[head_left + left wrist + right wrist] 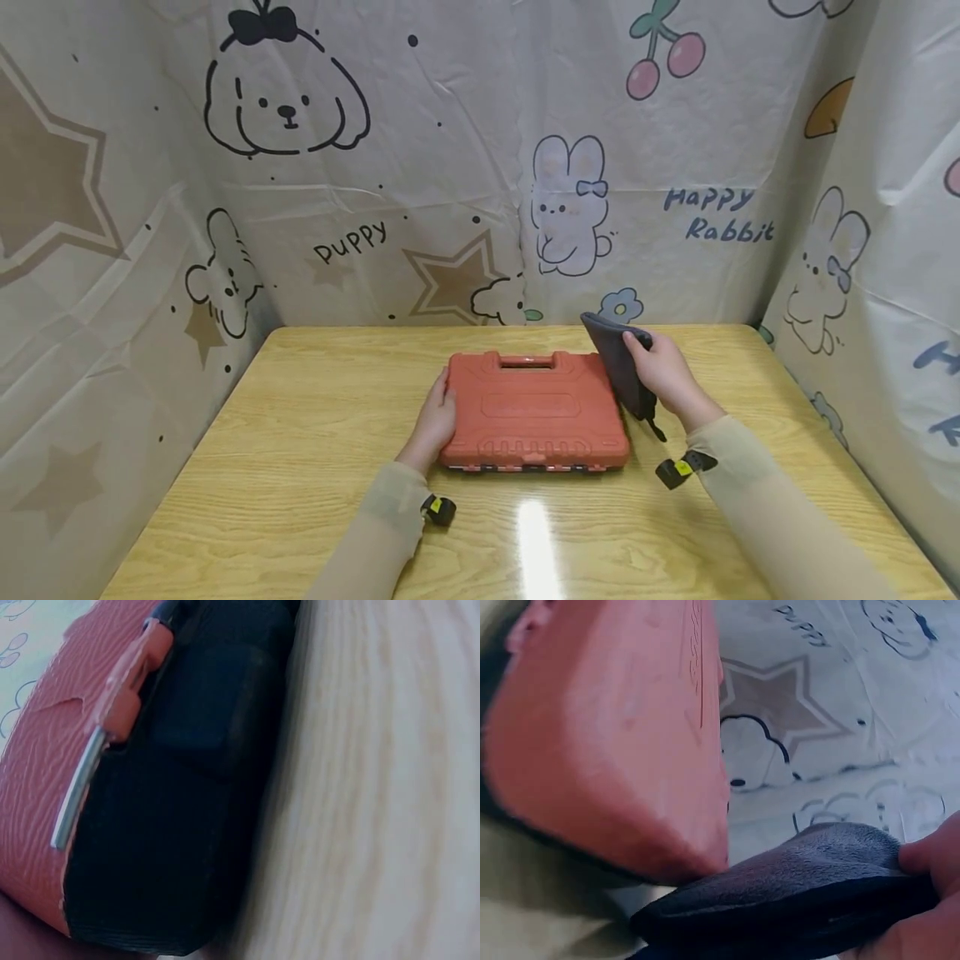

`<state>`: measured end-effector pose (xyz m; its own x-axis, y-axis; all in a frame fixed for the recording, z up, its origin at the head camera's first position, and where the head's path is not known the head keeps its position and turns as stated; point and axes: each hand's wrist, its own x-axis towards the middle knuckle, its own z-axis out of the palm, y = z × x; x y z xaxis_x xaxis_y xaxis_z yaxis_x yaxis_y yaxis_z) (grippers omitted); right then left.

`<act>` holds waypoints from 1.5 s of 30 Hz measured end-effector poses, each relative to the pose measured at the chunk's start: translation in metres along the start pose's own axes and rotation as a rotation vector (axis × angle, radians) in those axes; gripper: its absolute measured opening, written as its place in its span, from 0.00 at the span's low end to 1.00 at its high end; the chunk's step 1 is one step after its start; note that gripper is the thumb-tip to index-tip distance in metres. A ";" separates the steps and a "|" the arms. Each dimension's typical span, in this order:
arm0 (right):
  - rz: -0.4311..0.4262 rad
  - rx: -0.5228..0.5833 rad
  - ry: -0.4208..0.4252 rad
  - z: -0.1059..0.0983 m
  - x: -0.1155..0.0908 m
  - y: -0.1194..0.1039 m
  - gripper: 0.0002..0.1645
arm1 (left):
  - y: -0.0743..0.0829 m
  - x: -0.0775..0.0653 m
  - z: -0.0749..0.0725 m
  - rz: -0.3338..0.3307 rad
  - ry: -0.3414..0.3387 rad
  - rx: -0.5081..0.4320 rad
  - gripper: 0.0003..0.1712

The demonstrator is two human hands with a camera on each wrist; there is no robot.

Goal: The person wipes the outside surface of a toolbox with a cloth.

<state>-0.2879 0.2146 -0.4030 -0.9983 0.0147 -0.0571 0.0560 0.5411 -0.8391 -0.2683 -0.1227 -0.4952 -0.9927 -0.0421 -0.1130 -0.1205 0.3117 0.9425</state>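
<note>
A red plastic carrying case [528,408] with a moulded handle and a black lower half sits on the table, its latch side toward me. My left hand [433,429] grips its left side, fingers along the edge. In the left wrist view the case's black side [165,810] and a metal hinge pin [79,787] fill much of the picture. My right hand [667,377] pinches a dark grey fuzzy pouch [617,362] by its upper edge. The pouch hangs tilted right at the case's right edge, a short black strap [657,429] dangling below. In the right wrist view its plush side [802,862] overlaps the case corner.
The wooden table [300,400] ends at a printed cloth [450,183] hung behind and at both sides. Each wrist carries a small black strap-on camera, the left one [439,510] and the right one [678,471]. A bright light reflection lies on the near tabletop.
</note>
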 end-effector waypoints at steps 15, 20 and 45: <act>-0.241 -0.359 -0.074 0.075 0.025 -0.063 0.23 | -0.001 0.000 0.000 -0.007 -0.017 -0.006 0.32; -0.287 -0.459 -0.150 0.109 0.028 -0.072 0.23 | -0.004 -0.001 -0.001 0.012 -0.009 0.002 0.32; -0.596 -0.913 -0.369 0.189 0.014 -0.101 0.23 | -0.003 0.001 -0.002 0.077 -0.003 0.057 0.32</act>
<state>-0.3040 0.0019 -0.4214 -0.7873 -0.6133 -0.0641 -0.6075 0.7892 -0.0900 -0.2691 -0.1252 -0.4978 -0.9991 -0.0133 -0.0415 -0.0435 0.3676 0.9290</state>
